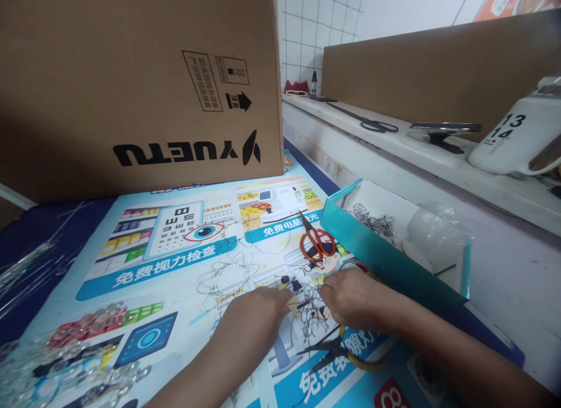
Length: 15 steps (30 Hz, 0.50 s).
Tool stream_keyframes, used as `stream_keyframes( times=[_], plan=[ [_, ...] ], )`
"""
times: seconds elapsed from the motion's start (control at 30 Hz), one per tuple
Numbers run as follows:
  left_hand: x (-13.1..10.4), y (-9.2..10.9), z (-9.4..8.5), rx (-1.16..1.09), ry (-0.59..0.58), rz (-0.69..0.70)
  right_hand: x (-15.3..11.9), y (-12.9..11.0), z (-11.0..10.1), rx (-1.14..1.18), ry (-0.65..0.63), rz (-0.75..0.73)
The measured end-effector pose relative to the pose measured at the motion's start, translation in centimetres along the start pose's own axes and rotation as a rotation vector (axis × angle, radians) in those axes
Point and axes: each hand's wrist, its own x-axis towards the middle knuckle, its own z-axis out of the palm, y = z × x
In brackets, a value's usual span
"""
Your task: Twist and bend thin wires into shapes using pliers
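Note:
My left hand (pixel 264 310) is closed, its fingertips pinched together at the middle of the printed sheet (pixel 175 306). Opposite it, my right hand (pixel 352 296) is closed too, thumb and fingers pressed together. Whatever the fingertips pinch is too small to make out. A tangle of thin dark wire pieces (pixel 312 317) lies between and just below both hands. Beyond the right hand rest red-handled scissors (pixel 316 244), with a round item (pixel 360 264) partly hidden behind that hand. Pliers with yellow handles (pixel 339 352) lie open below it. Loose loops of thin wire (pixel 225 277) spread beyond my left hand.
A teal-edged box (pixel 390 257) at right holds dark wire pieces (pixel 372 220) and a clear plastic bag (pixel 438 232). Clear beads (pixel 87 343) lie at lower left. A large cardboard box (pixel 144 92) stands behind. On the ledge are a white mug (pixel 512 136) and a phone (pixel 446 128).

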Motion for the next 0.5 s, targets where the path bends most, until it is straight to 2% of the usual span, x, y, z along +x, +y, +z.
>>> stream_keyframes(
  times=[0.17,0.33,0.5],
  plan=[
    [-0.1,0.0,0.0,0.009,-0.005,-0.003,0.0,0.3,-0.1,0.011,0.030,0.098],
    [0.0,0.0,0.0,0.021,0.012,0.010,-0.3,-1.1,-1.4,0.182,0.062,0.028],
    [-0.1,0.0,-0.1,0.026,0.005,0.004,0.1,-2.2,-1.6,0.253,0.012,0.040]
  ],
)
